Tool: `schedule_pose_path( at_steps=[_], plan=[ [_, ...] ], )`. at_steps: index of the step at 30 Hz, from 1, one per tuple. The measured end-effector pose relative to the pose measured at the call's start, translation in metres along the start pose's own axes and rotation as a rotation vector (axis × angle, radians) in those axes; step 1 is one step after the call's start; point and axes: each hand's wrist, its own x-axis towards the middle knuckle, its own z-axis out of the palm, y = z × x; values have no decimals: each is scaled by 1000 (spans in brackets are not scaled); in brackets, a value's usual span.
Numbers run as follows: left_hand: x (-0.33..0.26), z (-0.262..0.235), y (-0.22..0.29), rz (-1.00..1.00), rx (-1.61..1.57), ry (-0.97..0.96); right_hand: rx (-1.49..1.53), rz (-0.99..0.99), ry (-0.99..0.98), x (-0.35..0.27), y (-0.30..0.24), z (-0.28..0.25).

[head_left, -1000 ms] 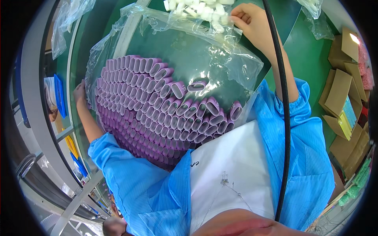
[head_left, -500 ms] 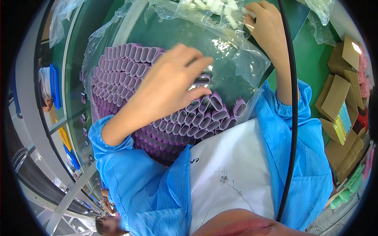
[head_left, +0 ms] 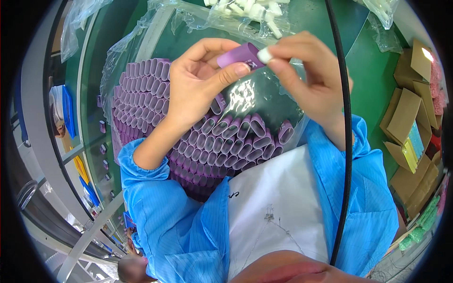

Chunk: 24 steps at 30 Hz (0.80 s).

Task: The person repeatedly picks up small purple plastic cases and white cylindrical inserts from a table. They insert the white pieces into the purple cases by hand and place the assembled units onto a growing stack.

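while left hand (head_left: 196, 89) pinches a purple sleeve (head_left: 240, 54), right hand (head_left: 309, 78) fingers grip a white plug (head_left: 264, 55).

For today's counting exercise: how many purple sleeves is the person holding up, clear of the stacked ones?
1. The single purple sleeve is pinched in the left hand, with the right hand pressing a small white piece at its end. Others stay stacked below.

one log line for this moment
left hand: holds purple tube | right hand: white plug at tube end | bag of tubes below
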Motion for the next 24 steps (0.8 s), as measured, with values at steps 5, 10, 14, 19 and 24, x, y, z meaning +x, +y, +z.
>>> schedule_pose_path(
  at_steps=[5, 10, 14, 19, 24],
  plan=[
    [-2, -2, 3, 111, 188, -63, 8, -4, -29, -6, -1, 6],
    [-5, 2, 2, 94, 197, -68, 18, -26, 30, -11, 1, 10],
    [-6, 1, -2, 57, 79, -68, 57, -69, -29, -10, -1, 3],
    [-4, -3, -5, 26, 5, -95, 73, -118, -84, -12, 4, -5],
    [-5, 2, -12, 33, -57, -81, -18, -188, -22, -15, 5, 2]
  ],
)
